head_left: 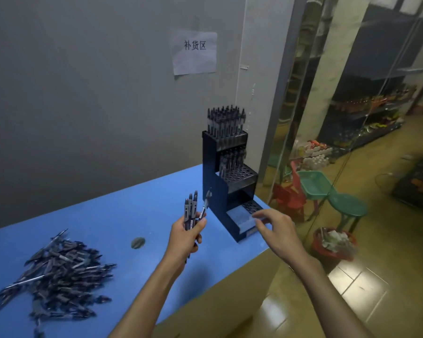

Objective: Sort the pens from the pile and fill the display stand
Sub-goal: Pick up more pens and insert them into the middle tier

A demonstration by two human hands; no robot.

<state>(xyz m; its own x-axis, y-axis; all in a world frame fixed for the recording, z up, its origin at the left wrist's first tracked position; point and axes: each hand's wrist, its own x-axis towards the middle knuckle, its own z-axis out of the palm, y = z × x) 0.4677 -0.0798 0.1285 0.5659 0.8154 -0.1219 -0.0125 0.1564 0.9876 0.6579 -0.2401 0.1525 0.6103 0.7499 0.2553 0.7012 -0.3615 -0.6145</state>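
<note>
Worktop [122,215]: blue, running from the lower left edge of the frame up to the stand at centre, grey wall behind it.

Wall sign [195,52]: paper sheet with three printed characters, at 12 o'clock from the stand.

Pile [56,272]: loose dark pens heaped on the worktop at 8 o'clock from frame centre, well apart from the stand. Individual pens too blurred to count.

Stand [227,176]: black, three stepped tiers, upright at the far right end of the worktop. Top tier packed with upright pens. Middle tier holds pens in its back rows; front holes show open. Bottom tier shows open holes at the back and a pale glare patch in front; contents there cannot be read.

Stools [327,191]: green and red plastic, on the tiled floor at 3 o'clock from the stand. Red bin [335,245] with paper scraps at 4 o'clock from the stand.

Left hand [186,237]: raised above the worktop at 7 o'clock from the stand, fingers curled round a bundle [192,208] of several dark pens, held upright, one leaning right toward the stand.

Right hand [276,230]: palm down, fingers relaxed and spread, holding nothing, fingertips just beside the front of the bottom tier; contact cannot be told.

Small grey-green lump [138,242]: on the worktop between pile and left hand; unidentified.
</note>
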